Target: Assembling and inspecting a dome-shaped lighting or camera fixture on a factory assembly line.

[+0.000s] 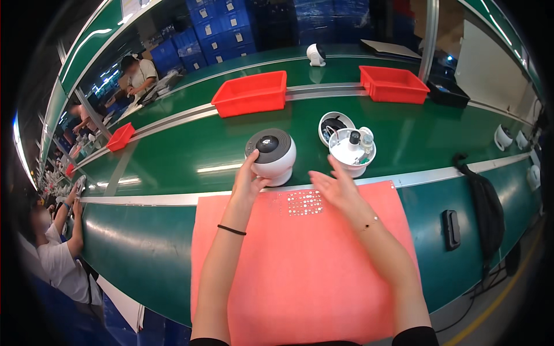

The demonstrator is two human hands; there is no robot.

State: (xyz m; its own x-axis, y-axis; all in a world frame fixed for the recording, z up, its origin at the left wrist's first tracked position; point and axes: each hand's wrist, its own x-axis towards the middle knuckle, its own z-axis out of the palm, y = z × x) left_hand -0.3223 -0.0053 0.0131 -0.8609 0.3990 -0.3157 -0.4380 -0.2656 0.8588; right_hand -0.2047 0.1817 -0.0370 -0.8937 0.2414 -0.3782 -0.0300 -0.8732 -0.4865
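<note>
My left hand [249, 181] grips the side of a white ball-shaped device [276, 167] with a dark grey ringed top and a black dome, thumb on its upper edge. The device stands upright at the far end of the pink mat [300, 259]. To its right, my right hand [337, 187] is open and empty, fingers spread. Just beyond those fingers sits an opened white housing [349, 153] with a black cylinder and a clear part inside. Behind it, a white half shell [333, 124] holds dark parts. Rows of small shiny pieces [304, 203] lie on the mat between my hands.
Red bins [251, 95] [395, 86] stand along the metal rail, with a black tray [449, 95] at right. Another white device [316, 55] is farther back. A black case [450, 229] and a black strap bag [486, 213] lie right. Other people [63, 248] work at left.
</note>
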